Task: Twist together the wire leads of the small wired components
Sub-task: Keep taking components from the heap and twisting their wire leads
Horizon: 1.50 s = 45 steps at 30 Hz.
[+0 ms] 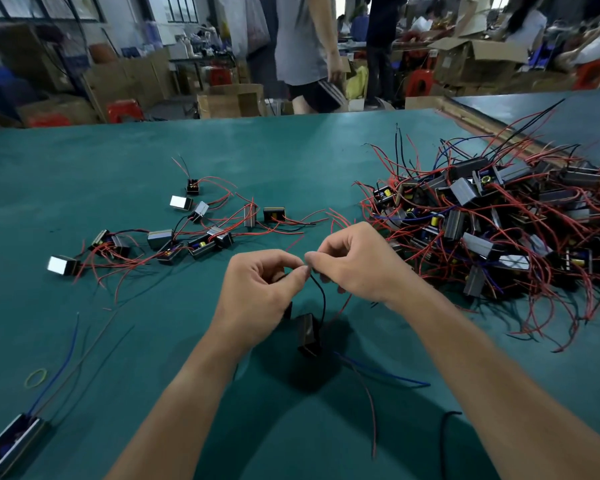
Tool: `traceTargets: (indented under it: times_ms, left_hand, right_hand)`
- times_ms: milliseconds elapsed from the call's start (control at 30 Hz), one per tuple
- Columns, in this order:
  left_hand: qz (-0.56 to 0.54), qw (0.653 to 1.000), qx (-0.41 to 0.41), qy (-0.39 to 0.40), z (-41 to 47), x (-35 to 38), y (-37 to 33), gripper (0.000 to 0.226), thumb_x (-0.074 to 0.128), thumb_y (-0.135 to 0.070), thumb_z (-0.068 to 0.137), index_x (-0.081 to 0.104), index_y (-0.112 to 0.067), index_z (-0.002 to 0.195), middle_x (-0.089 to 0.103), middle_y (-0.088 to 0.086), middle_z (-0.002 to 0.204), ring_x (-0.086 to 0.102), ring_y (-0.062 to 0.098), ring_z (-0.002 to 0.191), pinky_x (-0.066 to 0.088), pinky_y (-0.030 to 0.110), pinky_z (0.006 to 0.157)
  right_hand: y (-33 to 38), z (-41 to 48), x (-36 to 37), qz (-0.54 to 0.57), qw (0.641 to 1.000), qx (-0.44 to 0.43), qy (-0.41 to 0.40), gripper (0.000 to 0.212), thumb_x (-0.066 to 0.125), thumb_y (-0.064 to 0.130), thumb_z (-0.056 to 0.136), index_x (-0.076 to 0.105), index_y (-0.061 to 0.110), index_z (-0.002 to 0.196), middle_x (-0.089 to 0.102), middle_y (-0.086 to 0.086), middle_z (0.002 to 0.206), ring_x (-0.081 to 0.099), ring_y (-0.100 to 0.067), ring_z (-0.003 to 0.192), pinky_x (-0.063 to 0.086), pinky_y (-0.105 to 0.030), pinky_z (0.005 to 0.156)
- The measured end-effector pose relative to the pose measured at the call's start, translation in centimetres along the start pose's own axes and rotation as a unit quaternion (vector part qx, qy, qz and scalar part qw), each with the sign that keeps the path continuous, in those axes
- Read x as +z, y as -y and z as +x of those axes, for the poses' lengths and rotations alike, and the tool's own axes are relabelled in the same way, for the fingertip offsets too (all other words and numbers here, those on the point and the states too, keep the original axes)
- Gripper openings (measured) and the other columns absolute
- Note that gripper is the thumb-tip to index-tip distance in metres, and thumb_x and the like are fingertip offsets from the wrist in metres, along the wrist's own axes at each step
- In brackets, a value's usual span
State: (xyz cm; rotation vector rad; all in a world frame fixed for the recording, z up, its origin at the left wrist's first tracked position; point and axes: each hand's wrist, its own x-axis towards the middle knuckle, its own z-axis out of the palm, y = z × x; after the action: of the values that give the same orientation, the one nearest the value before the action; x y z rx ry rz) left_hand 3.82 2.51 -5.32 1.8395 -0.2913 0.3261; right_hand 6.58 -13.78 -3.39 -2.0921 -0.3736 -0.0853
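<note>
over teal table matting (125, 327), above a small black boxy component (308, 332), left hand (257, 292) and right hand (359, 263) are pinching its thin black lead (323, 299).

The far half of the green table (291, 150) lies bare, a wide lane from its left edge toward the far right corner. There and down the right edge, a tangled heap of wired components (499, 220) blocks passage, its red leads spilling inward. Left of centre, scattered components (187, 237) with crossing leads bar the way; a narrow gap runs between them and the heap.

By the near left corner lie a long component (11, 445), its blue wire (63, 355) and a rubber band (36, 377).

Mid-table, the left hand (257, 289) and right hand (357, 261) pinch a black lead (323, 299).
</note>
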Motion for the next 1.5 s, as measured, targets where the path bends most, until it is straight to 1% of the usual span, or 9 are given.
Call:
traceTargets:
  times_ms: [133,267,367,667,800,900,1067,1300,1500]
  left_hand:
    - [0.025,1.000,0.015,0.006,0.1,0.1,0.1,0.022,0.071,-0.007,0.086,0.070,-0.018,0.066,0.029,-0.010,0.046,0.021,0.007,0.044,0.017,0.019,0.044]
    - [-0.050,0.996,-0.067,-0.008,0.6,0.0,0.2,0.021,0.071,-0.003,0.084,0.070,-0.012,0.065,0.032,-0.002,0.048,0.021,0.009,0.044,0.016,0.021,0.043]
    - [-0.108,0.986,-0.127,-0.001,0.6,-0.2,0.2,0.020,0.067,-0.001,0.084,0.070,-0.010,0.066,0.033,-0.002,0.044,0.020,0.009,0.039,0.015,0.017,0.041]
    - [-0.150,0.972,-0.176,0.045,0.6,-0.6,-0.4,0.017,0.063,0.002,0.086,0.066,-0.004,0.070,0.033,-0.008,0.039,0.022,0.004,0.033,0.018,0.013,0.034]
    - [-0.143,0.969,-0.188,0.075,0.4,-0.7,-0.4,0.020,0.063,0.001,0.086,0.066,-0.006,0.068,0.032,-0.005,0.041,0.020,0.005,0.035,0.016,0.012,0.035]
    - [-0.142,0.966,-0.191,0.097,0.3,-0.8,-0.3,0.016,0.063,0.000,0.086,0.066,-0.004,0.071,0.031,-0.005,0.042,0.019,0.006,0.037,0.016,0.013,0.035]
    - [-0.123,0.976,-0.154,0.093,0.2,-0.8,-0.2,0.012,0.068,-0.001,0.083,0.069,-0.002,0.071,0.029,-0.001,0.045,0.018,0.009,0.040,0.016,0.015,0.039]
    - [0.010,0.996,0.001,0.085,-0.1,-0.6,-0.2,0.016,0.071,-0.005,0.085,0.070,-0.007,0.070,0.029,-0.011,0.045,0.020,0.006,0.042,0.019,0.016,0.042]
    - [0.021,0.998,0.030,0.056,-0.2,-0.3,0.1,0.021,0.071,-0.004,0.085,0.070,-0.015,0.068,0.032,-0.008,0.045,0.023,0.009,0.043,0.020,0.017,0.043]
  right_hand:
    - [-0.1,0.1,0.1,-0.014,1.000,0.009,-0.010,0.033,0.070,0.024,0.086,0.064,0.006,0.059,0.054,-0.001,0.051,0.042,-0.009,0.046,0.040,-0.036,0.050]
    - [0.3,-0.2,-0.8,0.010,0.997,-0.071,0.015,0.008,0.071,0.008,0.084,0.070,0.015,0.080,0.062,0.008,0.065,0.052,-0.005,0.057,0.041,-0.018,0.057]
    - [0.6,-0.5,-1.2,-0.010,0.992,-0.109,0.060,0.015,0.070,-0.001,0.081,0.075,0.013,0.085,0.070,0.003,0.071,0.056,0.001,0.061,0.039,-0.008,0.058]
    - [0.4,-0.3,-1.5,-0.010,0.991,-0.109,0.078,0.011,0.073,0.002,0.083,0.078,0.011,0.087,0.073,0.006,0.073,0.059,0.006,0.061,0.042,-0.007,0.060]
    - [0.3,-0.3,-1.9,0.000,0.990,-0.098,0.106,0.005,0.074,0.005,0.084,0.077,0.008,0.087,0.075,-0.005,0.076,0.061,-0.006,0.066,0.050,-0.022,0.064]
    - [0.1,-0.3,-2.1,0.012,0.988,-0.079,0.130,0.003,0.074,0.009,0.085,0.077,0.008,0.085,0.070,-0.003,0.069,0.055,-0.005,0.059,0.048,-0.023,0.059]
    - [-0.1,-0.3,-2.0,0.025,0.985,-0.043,0.162,0.013,0.071,0.014,0.088,0.072,0.011,0.076,0.064,0.000,0.061,0.052,-0.013,0.055,0.046,-0.027,0.055]
    - [-0.4,-0.5,-1.9,0.079,0.979,0.044,0.182,0.020,0.067,0.016,0.092,0.066,-0.002,0.082,0.059,0.005,0.054,0.053,-0.008,0.051,0.048,-0.022,0.053]
    - [-0.2,-0.5,-1.9,0.134,0.966,0.112,0.188,0.022,0.065,0.021,0.093,0.063,0.011,0.073,0.056,0.005,0.052,0.048,-0.006,0.048,0.044,-0.019,0.049]
